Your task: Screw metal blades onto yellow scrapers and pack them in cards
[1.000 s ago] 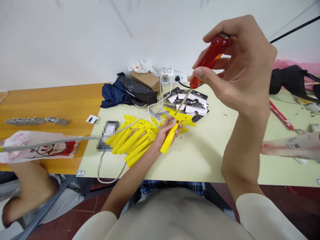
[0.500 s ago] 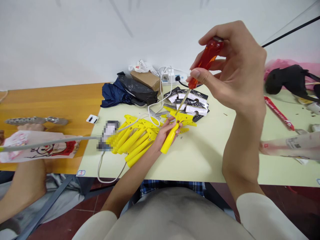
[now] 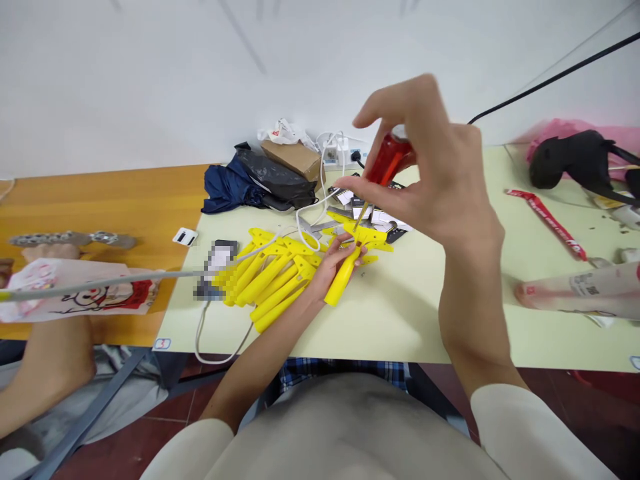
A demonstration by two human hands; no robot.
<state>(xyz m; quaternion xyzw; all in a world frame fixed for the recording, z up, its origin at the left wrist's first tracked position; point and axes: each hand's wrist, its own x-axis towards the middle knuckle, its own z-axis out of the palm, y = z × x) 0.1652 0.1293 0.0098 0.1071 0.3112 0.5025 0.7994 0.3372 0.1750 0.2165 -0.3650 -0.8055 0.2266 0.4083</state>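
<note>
My left hand (image 3: 327, 268) is closed around a yellow plastic scraper (image 3: 344, 277), its handle tilted down toward me and its wide head facing away. Above it, my right hand (image 3: 445, 180) holds a red-handled screwdriver (image 3: 386, 160) between thumb and curled fingers. The screwdriver's shaft slants down to the scraper's head; whether its tip sits in a screw is too small to tell. Several more yellow scrapers (image 3: 270, 283) lie in a pile left of my left hand. Behind the held scraper are black-and-white cards (image 3: 387, 219), partly covered by my right hand.
A white cable (image 3: 300, 220) loops across the pile from a power strip (image 3: 334, 153). A dark blue bundle (image 3: 227, 187) and a cardboard box (image 3: 295, 160) stand by the wall. At right lie a red wrapper (image 3: 553, 227) and a plastic cup (image 3: 575, 293). Another person's arm (image 3: 57, 360) is at left.
My right hand has moved down and left with the screwdriver, and its fingers have shifted on the handle. My left hand and the scraper have barely moved.
</note>
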